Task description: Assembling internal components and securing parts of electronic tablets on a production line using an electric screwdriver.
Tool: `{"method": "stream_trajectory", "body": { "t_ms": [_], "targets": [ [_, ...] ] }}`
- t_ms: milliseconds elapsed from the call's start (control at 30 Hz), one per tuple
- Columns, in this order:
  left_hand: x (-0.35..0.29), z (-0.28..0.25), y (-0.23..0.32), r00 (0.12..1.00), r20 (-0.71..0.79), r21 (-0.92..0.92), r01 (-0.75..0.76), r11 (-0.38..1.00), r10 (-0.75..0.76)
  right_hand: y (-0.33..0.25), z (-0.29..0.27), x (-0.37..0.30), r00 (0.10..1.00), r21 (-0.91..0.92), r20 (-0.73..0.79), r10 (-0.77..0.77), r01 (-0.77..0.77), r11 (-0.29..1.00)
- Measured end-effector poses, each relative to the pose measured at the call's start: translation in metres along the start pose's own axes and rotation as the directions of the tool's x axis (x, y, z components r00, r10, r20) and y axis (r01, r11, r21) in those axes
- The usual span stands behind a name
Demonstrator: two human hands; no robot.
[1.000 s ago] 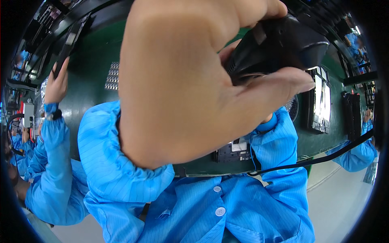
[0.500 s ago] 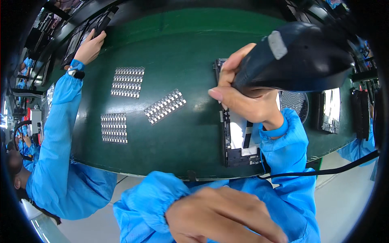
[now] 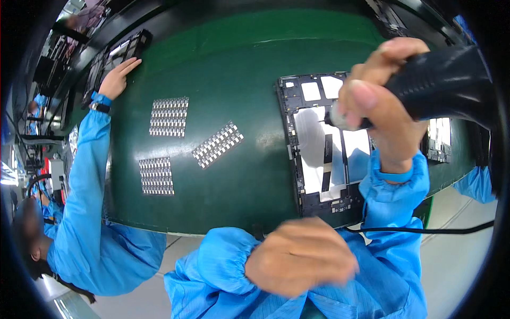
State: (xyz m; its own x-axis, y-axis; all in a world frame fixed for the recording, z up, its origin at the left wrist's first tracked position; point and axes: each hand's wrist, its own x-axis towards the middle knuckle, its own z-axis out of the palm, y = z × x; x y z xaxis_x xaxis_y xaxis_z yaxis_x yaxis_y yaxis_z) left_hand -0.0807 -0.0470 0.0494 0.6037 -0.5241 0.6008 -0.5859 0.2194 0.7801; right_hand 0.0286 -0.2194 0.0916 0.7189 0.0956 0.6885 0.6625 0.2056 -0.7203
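My right hand point(image 3: 388, 111) is wrapped round a black electric screwdriver point(image 3: 446, 85) with a ribbed grip. Its pale nose and thin dark tip point left over a flat black device housing point(image 3: 291, 138) with white panels. Whether the tip touches the housing I cannot tell. My left hand point(image 3: 303, 258), smeared by motion, is in front of my body just past the table's near edge; its fingers are too blurred to read. Left of the housing on the green table point(image 3: 239, 186) lie three sheets of small black-and-white parts: a tilted sheet point(image 3: 218, 144), an upper sheet point(image 3: 169, 117) and a lower sheet point(image 3: 156, 176).
At the left, a co-worker's hand point(image 3: 114, 82) rests by another black housing point(image 3: 101, 69). A further housing point(image 3: 440, 139) lies at the right, partly behind my arm. A black cable point(image 3: 425, 231) runs along the near right edge.
My right hand has moved right and turned the screwdriver, baring more of the housing. My left hand has moved up and right. The co-worker's fingers have shifted on their housing.
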Motion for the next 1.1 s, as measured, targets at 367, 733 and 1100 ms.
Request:
{"method": "stream_trajectory", "body": {
  "t_ms": [367, 733, 1100],
  "targets": [
    [-0.008, -0.025, -0.057, 0.867, -0.3, 0.683, 0.486, 0.545, -0.398, -0.027, -0.067, -0.047, 0.973, -0.2, -0.221, 0.068, -0.114, 0.973],
    [-0.006, 0.03, -0.022, 0.96, 0.192, 0.657, 0.029, 0.753, -0.204, -0.031, -0.076, -0.056, 0.96, -0.226, -0.265, 0.09, -0.153, 0.962],
    [0.082, -0.093, -0.149, 0.992, 0.036, 0.923, 0.013, 0.385, -0.119, -0.02, -0.061, -0.071, 0.877, 0.368, -0.081, 0.474, -0.415, 0.832]
  ]
}}
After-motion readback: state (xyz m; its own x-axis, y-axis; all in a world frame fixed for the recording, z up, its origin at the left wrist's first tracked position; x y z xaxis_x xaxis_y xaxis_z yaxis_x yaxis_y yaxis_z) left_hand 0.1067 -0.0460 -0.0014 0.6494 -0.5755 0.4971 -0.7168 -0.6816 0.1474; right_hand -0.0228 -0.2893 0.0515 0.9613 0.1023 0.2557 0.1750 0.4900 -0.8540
